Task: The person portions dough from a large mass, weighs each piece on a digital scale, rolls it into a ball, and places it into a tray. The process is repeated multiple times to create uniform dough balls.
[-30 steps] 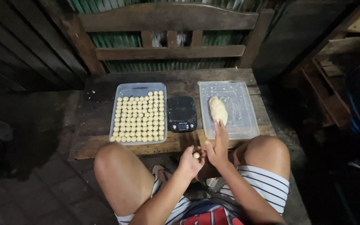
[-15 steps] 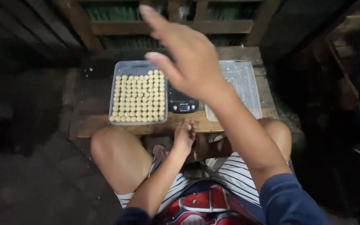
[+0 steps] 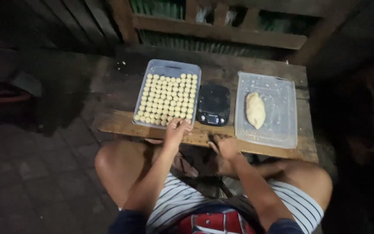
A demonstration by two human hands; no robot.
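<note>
The left hand (image 3: 177, 130) reaches the near edge of the tray of dough balls (image 3: 168, 99), fingers pinched together, seemingly on one ball. The right hand (image 3: 225, 145) rests curled at the worktop (image 3: 204, 136) edge, apparently holding nothing. Beyond sit a black scale (image 3: 213, 104) and a dough lump (image 3: 255, 109) in a clear tray (image 3: 282, 130). A careless touch could squash neighbouring balls.

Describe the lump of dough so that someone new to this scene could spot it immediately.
On the low wooden table, three things stand in a row. The clear tray at the right end holds the lump of dough. It is one pale oval mass, unlike the left tray's many small dough balls.
</note>
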